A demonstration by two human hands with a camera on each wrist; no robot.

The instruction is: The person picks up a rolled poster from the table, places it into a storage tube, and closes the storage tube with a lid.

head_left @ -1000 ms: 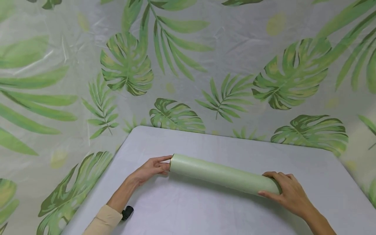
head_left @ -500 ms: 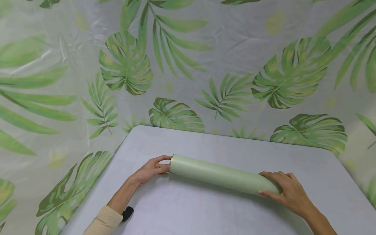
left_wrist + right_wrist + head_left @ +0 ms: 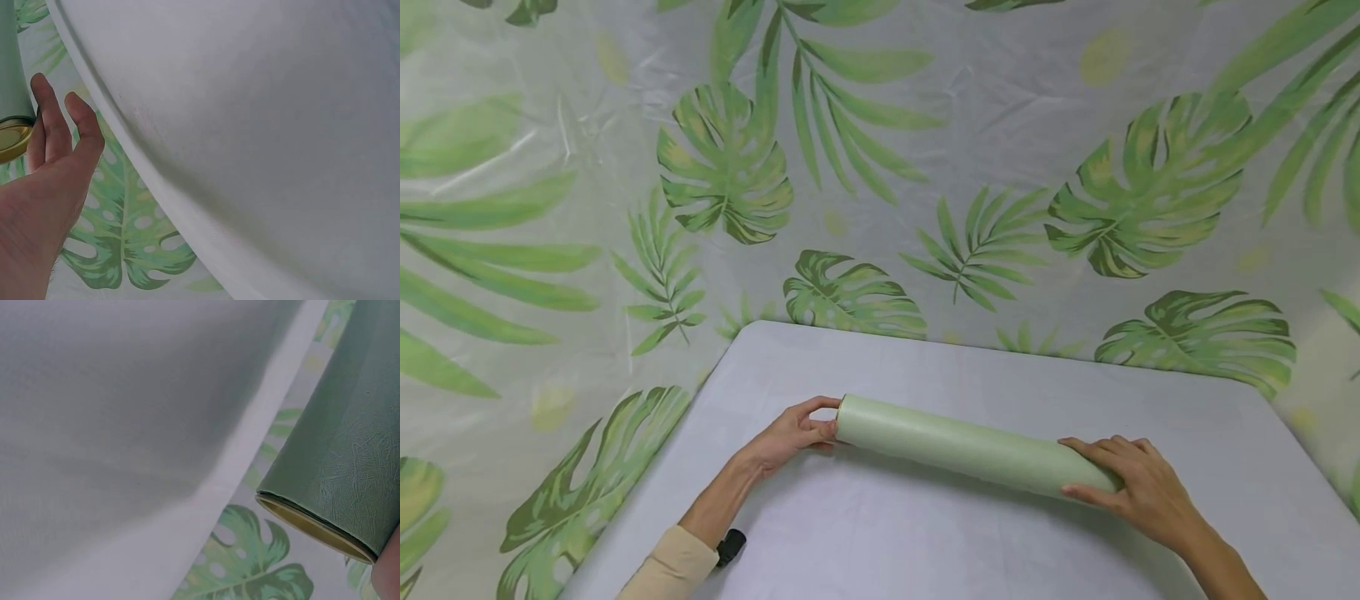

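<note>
A long pale green tube (image 3: 970,450) is held crosswise over the white table, its left end farther from me than its right. Its covering looks finely textured in the right wrist view, where a gold-coloured rim lines the near end (image 3: 315,528). My left hand (image 3: 782,437) pinches the left end with its fingertips; the left wrist view shows a gold end piece (image 3: 14,137) beside the fingers. Around the right end, my right hand (image 3: 1131,483) grips with the thumb below and the fingers over the top. Its palm side is hidden.
The table (image 3: 925,550) is covered in white and has rounded corners. Behind it and at the sides hangs a sheet (image 3: 985,150) printed with green leaves. A small black object (image 3: 731,547) shows by the left wrist.
The right hand's upper finger has slid slightly left along the tube. Tube and left hand stay almost where they were.
</note>
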